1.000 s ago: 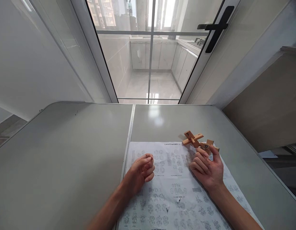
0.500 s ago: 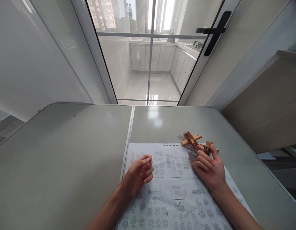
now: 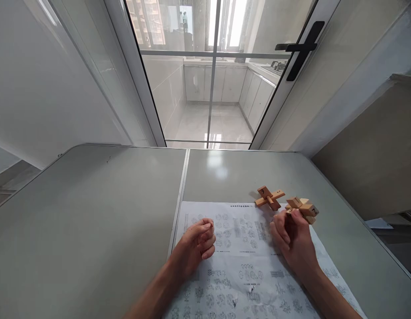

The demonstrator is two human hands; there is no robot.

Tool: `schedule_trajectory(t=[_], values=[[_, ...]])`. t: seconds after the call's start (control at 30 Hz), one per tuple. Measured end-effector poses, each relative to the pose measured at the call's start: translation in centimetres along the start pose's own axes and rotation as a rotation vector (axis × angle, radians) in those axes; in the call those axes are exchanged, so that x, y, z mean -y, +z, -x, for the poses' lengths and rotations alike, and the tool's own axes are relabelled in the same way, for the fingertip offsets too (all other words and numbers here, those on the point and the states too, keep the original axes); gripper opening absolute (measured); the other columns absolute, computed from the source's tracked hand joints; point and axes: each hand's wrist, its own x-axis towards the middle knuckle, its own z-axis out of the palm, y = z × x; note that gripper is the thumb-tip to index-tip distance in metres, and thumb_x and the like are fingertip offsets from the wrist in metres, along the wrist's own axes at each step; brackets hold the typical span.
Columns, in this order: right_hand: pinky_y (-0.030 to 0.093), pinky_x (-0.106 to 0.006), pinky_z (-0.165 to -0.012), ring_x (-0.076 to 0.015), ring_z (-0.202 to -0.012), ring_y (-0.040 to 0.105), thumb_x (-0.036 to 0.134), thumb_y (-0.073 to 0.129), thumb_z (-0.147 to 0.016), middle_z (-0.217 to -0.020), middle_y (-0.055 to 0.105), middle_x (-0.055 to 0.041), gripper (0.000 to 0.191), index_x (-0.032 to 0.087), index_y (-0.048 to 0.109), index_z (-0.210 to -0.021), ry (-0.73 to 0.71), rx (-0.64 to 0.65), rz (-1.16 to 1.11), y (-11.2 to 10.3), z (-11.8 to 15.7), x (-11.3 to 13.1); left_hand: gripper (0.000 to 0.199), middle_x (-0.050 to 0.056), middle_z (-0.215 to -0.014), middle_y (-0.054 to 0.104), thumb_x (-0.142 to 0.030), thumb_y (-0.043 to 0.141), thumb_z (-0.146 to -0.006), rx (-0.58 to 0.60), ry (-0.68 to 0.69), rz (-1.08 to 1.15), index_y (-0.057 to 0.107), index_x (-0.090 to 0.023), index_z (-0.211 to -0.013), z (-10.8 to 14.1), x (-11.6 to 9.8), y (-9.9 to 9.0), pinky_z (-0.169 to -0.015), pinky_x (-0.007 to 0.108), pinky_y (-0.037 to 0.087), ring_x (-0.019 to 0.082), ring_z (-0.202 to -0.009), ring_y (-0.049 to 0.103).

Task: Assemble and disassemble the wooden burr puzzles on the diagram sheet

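One angular wooden cluster (image 3: 305, 208) is pinched by the right hand (image 3: 294, 239), the left hand (image 3: 196, 243) curled closed.

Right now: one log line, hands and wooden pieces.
left hand: curled, over printed sheet | right hand: holding wooden cluster | wooden cross: untouched, near sheet's far edge

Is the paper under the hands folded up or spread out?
Spread out. The paper lies open on the table, its many little drawings showing; its near edge is out of view.
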Motion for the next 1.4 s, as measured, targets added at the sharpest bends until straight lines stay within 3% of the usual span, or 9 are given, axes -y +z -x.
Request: schedule_trajectory(t=[0.17,0.3,0.37,0.47,0.57,0.67,0.83,1.07,1.4], values=[[0.019,-0.027,-0.041,-0.0112,-0.044,0.025,0.072,0.060,-0.096,-0.048,0.033,0.0033,0.066,0.023,0.048,-0.054,0.096,0.224,0.332,0.1,1.6,-1.6,0.034,-0.009,-0.065,0.033,-0.044,0.081,-0.086,0.007,0.060,-0.231,0.060,-0.019,-0.092,0.2,0.7,0.3,-0.051,0.022,0.032,0.007,-0.053,0.025],[0.022,-0.027,-0.043,-0.0113,-0.044,0.028,0.079,0.055,-0.096,-0.049,0.036,0.0023,0.071,0.023,0.044,-0.054,0.170,0.485,0.552,0.6,2.6,-1.9,0.030,0.002,-0.086,0.059,-0.044,0.078,-0.092,0.012,0.190,-0.556,0.065,-0.018,-0.100,0.6,1.5,1.1,-0.075,0.028,0.048,0.014,-0.077,0.057],[0.032,-0.028,-0.049,-0.0136,-0.051,0.036,0.075,0.058,-0.096,-0.054,0.041,0.0005,0.068,0.022,0.044,-0.056,0.046,0.554,0.645,1.3,2.8,-1.5,0.037,0.010,-0.113,0.067,-0.046,0.078,-0.092,0.053,0.236,-0.653,0.067,-0.019,-0.114,0.9,1.8,1.4,-0.095,0.036,0.051,0.022,-0.103,0.064],[0.038,-0.028,-0.055,-0.0152,-0.058,0.041,0.065,0.059,-0.099,-0.061,0.046,-0.0001,0.057,0.021,0.050,-0.063,-0.093,0.639,0.734,2.4,2.9,-1.0,0.064,0.017,-0.143,0.062,-0.055,0.079,-0.091,0.161,0.220,-0.683,0.060,-0.021,-0.141,1.1,2.0,1.5,-0.117,0.048,0.045,0.032,-0.130,0.061],[0.032,-0.026,-0.053,-0.0119,-0.054,0.034,0.053,0.055,-0.103,-0.058,0.039,0.0031,0.051,0.021,0.042,-0.066,-0.111,0.797,0.739,3.3,3.1,-1.1,0.082,0.019,-0.146,0.061,-0.068,0.078,-0.087,0.297,0.194,-0.667,0.056,-0.019,-0.149,1.1,1.8,1.6,-0.120,0.054,0.043,0.037,-0.136,0.059],[0.026,-0.026,-0.052,-0.0099,-0.053,0.028,0.043,0.056,-0.103,-0.058,0.033,0.0053,0.047,0.022,0.034,-0.068,-0.086,0.891,0.767,3.6,3.3,-1.3,0.079,0.016,-0.133,0.067,-0.072,0.075,-0.087,0.347,0.185,-0.664,0.063,-0.017,-0.143,1.1,1.6,1.8,-0.112,0.051,0.050,0.036,-0.125,0.064],[0.027,-0.027,-0.054,-0.0109,-0.057,0.031,0.045,0.057,-0.105,-0.065,0.038,0.0044,0.044,0.022,0.039,-0.073,-0.055,0.844,0.826,3.6,3.4,-1.7,0.059,0.011,-0.123,0.070,-0.049,0.083,-0.089,0.242,0.165,-0.581,0.065,-0.019,-0.136,0.8,2.0,1.6,-0.108,0.046,0.053,0.030,-0.116,0.068],[0.032,-0.027,-0.060,-0.0132,-0.064,0.034,0.043,0.049,-0.110,-0.074,0.043,0.0034,0.031,0.021,0.052,-0.089,-0.062,0.733,0.799,3.6,3.3,-2.2,0.062,0.008,-0.119,0.072,-0.031,0.092,-0.074,0.072,0.273,-0.617,0.066,-0.020,-0.130,0.7,1.8,1.2,-0.109,0.041,0.051,0.027,-0.116,0.067],[0.032,-0.024,-0.053,-0.0117,-0.055,0.037,0.025,0.050,-0.106,-0.067,0.046,0.0054,0.022,0.022,0.050,-0.085,-0.349,0.562,0.908,4.4,4.3,-3.2,0.064,0.008,-0.115,0.077,-0.029,0.093,-0.069,-0.084,0.351,-0.724,0.068,-0.020,-0.128,1.0,2.1,1.7,-0.100,0.037,0.056,0.026,-0.110,0.070]])
